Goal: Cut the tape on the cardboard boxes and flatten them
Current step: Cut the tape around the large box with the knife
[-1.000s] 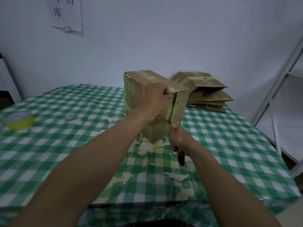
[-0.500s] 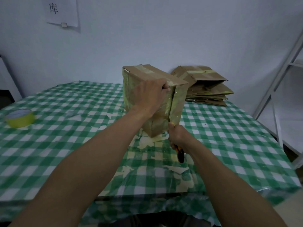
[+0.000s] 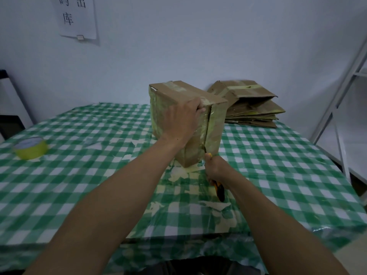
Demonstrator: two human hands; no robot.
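Fingers [image 3: 198, 107] of my left hand [image 3: 181, 120] curl over the top front edge of the cardboard box [image 3: 215, 126]. The palm lies against its near face, so I am grasping the box and holding it upright on its narrow end. My right hand [image 3: 215, 168] is clenched round the yellow-and-black utility knife [image 3: 220, 192], just beside the box's lower front corner. The blade points up into the foot of the taped seam [image 3: 207, 124], which shows as a dark line down the near face under glossy tape.

Little differs from a second ago. My left hand keeps the same hold on the top edge, my right hand stays low at the bottom of the seam, and the box stands on the same spot.

The box sits mid-bench on the green-and-white checked cloth [image 3: 99, 135], with pale tape scraps [image 3: 178, 173] stuck to the cloth around its foot and toward me. Behind it to the right, near the wall, lies the stack of flattened boxes [image 3: 252, 108]. A roll of yellow tape [image 3: 30, 147] rests at the bench's far left. A paper sign [image 3: 76, 16] hangs on the wall at upper left, and a white shelf frame [image 3: 337, 96] stands at the right.
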